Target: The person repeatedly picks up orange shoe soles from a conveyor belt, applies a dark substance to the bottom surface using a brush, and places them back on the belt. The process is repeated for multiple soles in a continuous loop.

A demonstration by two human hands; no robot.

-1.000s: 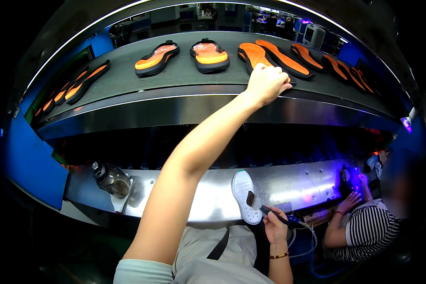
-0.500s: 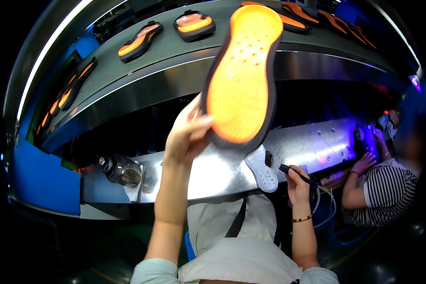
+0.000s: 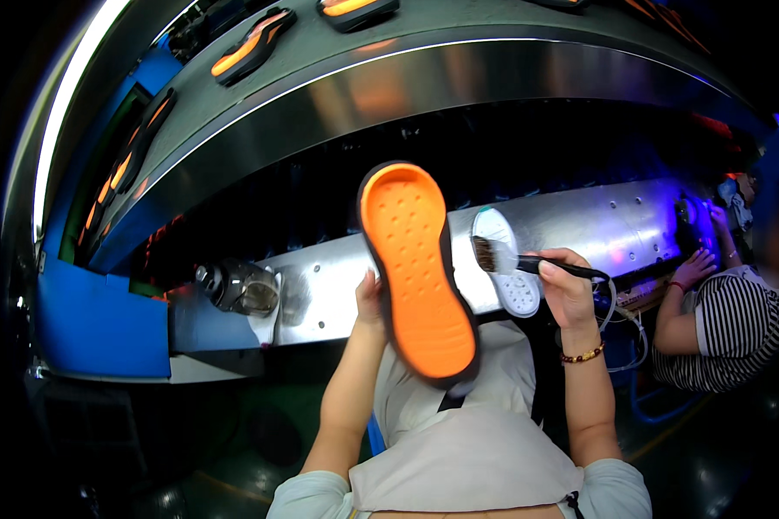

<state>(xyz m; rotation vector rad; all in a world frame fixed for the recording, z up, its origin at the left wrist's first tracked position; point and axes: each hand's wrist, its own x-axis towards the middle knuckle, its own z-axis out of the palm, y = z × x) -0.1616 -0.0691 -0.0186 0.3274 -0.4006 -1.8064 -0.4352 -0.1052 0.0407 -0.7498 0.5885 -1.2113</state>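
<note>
A bench (image 3: pixel 571 216) runs before the person; beyond it, a belt (image 3: pixel 459 19) carries soles (image 3: pixel 253 50). On the bench, a bottle (image 3: pixel 238 287) stands left and an insole (image 3: pixel 521 294) lies right of centre. The held sole (image 3: pixel 417 268) is between the left hand (image 3: pixel 370 301), at its left edge, and the right hand's (image 3: pixel 568 290) brush (image 3: pixel 532 263). A co-worker (image 3: pixel 723 324) is far right.

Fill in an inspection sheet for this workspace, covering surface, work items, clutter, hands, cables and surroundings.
Surface: metal bench, bluish light at right.
Work items: orange sole, raised; white sole on bench; brush overlapping it in view, contact unclear.
Clutter: dark bottle at left.
Hands: left hand holds the orange sole's left edge; right hand grips the brush handle.
Cables: pale cable near right hand.
Surroundings: belt carrying more soles; person in stripes at right.
</note>
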